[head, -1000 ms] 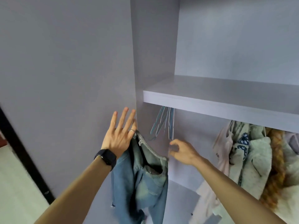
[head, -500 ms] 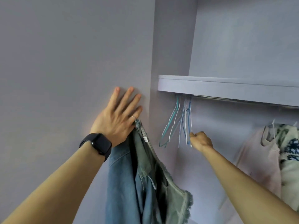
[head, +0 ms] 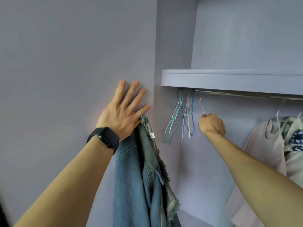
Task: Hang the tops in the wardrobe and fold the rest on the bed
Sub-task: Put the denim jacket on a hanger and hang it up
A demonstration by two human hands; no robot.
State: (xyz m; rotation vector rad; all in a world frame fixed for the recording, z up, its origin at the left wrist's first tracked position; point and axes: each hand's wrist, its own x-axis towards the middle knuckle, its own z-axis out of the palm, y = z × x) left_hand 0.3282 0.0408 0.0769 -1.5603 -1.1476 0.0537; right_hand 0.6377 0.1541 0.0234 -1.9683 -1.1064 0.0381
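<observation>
Wardrobe rail [head: 237,94]: right hand [head: 212,124], fisted round a white hanger [head: 201,106], should lift its hook clear before pulling; left hand [head: 122,112], fingers splayed, holds denim [head: 136,169] at the thumb.

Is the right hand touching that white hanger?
Touching. The head view shows the right hand closed in a fist round the white hanger, whose wire runs straight down into the curled fingers.

Left hand [head: 121,115]: thumb out of sight under the palm, so the hold on the denim garment [head: 137,177] is hidden. Denim runs off the bottom edge; its label [head: 152,135] too small to read. Right hand [head: 212,124]: fingers turned away, white hanger [head: 202,107] vanishes into the fist. Hung clothes [head: 278,145], lower right, cut by the right edge.
</observation>
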